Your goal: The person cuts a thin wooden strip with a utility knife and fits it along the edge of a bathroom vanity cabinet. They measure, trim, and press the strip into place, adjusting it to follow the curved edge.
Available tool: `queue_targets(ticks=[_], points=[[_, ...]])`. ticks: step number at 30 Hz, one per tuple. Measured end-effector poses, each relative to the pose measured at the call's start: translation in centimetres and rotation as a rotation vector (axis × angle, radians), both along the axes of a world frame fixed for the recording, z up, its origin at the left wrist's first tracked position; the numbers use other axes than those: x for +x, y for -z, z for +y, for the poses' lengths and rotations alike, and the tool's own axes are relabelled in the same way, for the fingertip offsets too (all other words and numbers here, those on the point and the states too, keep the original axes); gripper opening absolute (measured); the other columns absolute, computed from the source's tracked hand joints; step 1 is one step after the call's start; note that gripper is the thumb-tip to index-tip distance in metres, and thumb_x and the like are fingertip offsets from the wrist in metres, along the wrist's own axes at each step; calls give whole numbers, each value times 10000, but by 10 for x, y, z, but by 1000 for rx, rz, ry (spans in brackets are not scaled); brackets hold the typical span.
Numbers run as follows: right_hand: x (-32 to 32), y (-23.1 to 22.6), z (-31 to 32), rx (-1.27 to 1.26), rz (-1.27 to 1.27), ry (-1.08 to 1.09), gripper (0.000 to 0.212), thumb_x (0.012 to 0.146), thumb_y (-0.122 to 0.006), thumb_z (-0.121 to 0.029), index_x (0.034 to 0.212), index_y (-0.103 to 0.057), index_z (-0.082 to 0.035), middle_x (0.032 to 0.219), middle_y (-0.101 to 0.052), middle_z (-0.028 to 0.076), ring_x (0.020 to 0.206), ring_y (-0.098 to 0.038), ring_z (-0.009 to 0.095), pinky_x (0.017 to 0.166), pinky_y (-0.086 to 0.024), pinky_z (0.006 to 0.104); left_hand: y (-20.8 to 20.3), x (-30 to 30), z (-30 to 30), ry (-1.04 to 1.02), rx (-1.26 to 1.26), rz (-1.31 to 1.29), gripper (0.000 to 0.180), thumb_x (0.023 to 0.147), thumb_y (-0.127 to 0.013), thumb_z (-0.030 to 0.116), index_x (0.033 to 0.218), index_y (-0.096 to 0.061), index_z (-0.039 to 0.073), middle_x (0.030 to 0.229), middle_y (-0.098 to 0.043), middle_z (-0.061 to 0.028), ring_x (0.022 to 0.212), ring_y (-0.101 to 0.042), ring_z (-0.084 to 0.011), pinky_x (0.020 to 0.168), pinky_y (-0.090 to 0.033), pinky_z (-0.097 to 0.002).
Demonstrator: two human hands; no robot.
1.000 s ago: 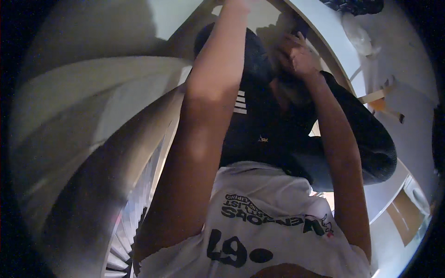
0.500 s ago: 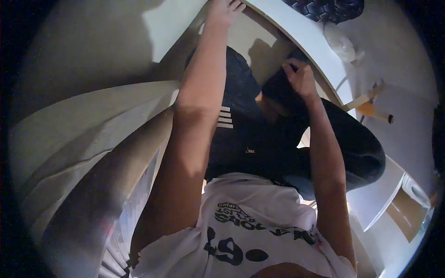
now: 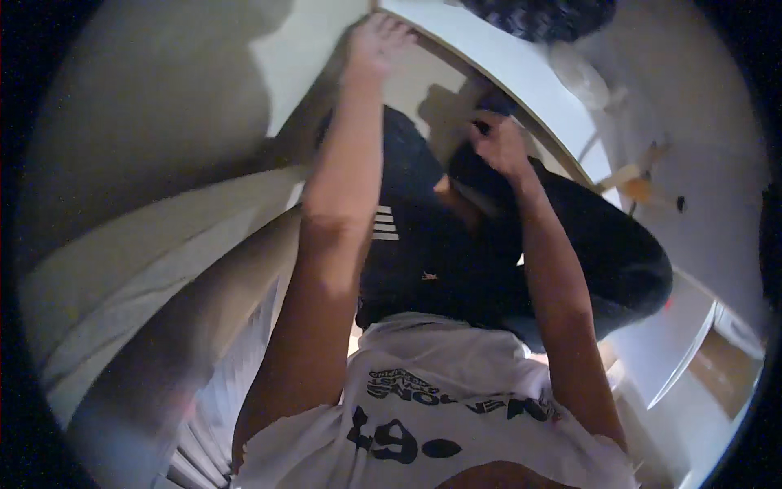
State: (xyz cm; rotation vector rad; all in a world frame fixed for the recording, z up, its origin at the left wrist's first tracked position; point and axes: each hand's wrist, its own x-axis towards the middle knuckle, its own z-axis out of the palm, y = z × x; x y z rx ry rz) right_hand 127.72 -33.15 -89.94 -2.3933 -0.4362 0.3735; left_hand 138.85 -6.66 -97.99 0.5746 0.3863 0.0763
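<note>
My left hand (image 3: 380, 45) reaches far forward, fingers apart and stretched out. It lies against the top of a pale panel (image 3: 423, 75), close to the corner where a white surface (image 3: 509, 61) begins. My right hand (image 3: 499, 140) is raised over my dark-trousered leg, near that surface's curved edge. Its fingers are curled in a pinch, and a small dark spot shows at them. Blur hides whether this is a held thing or shadow. Both hands are slightly smeared by motion.
A dark quilted item (image 3: 538, 16) and a whitish bundle (image 3: 580, 75) lie on the white surface. A tool with an orange handle (image 3: 639, 190) rests to the right. A large pale panel (image 3: 163, 106) stands at left, above a curved brown edge (image 3: 187, 293).
My left hand has shifted a little down and left, along the panel's top. The right hand has moved left and slightly down, its fingers still curled. The whole view has shifted somewhat.
</note>
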Motion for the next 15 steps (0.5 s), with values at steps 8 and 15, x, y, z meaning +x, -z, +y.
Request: queue_targets(ticks=[8,15], points=[[20,54,3,-164,-55,-60,265,760,-610,-259,935,-691,-76,905,-668,196,873,-642,359,877,-451,465,4,17,24,-33,-105,110,322,945,-434,188,1192,-485,-12,1209,-547,-155,1221,-465,-300,1068,-311,-513],[22,39,5,-338,34,-178,330,734,-619,-371,752,-680,-47,865,-667,195,831,-657,327,850,-432,458,57,22,53,-68,-88,-10,445,942,-483,192,1337,-365,23,1423,-371,-139,1335,-319,-312,1062,-287,-566]])
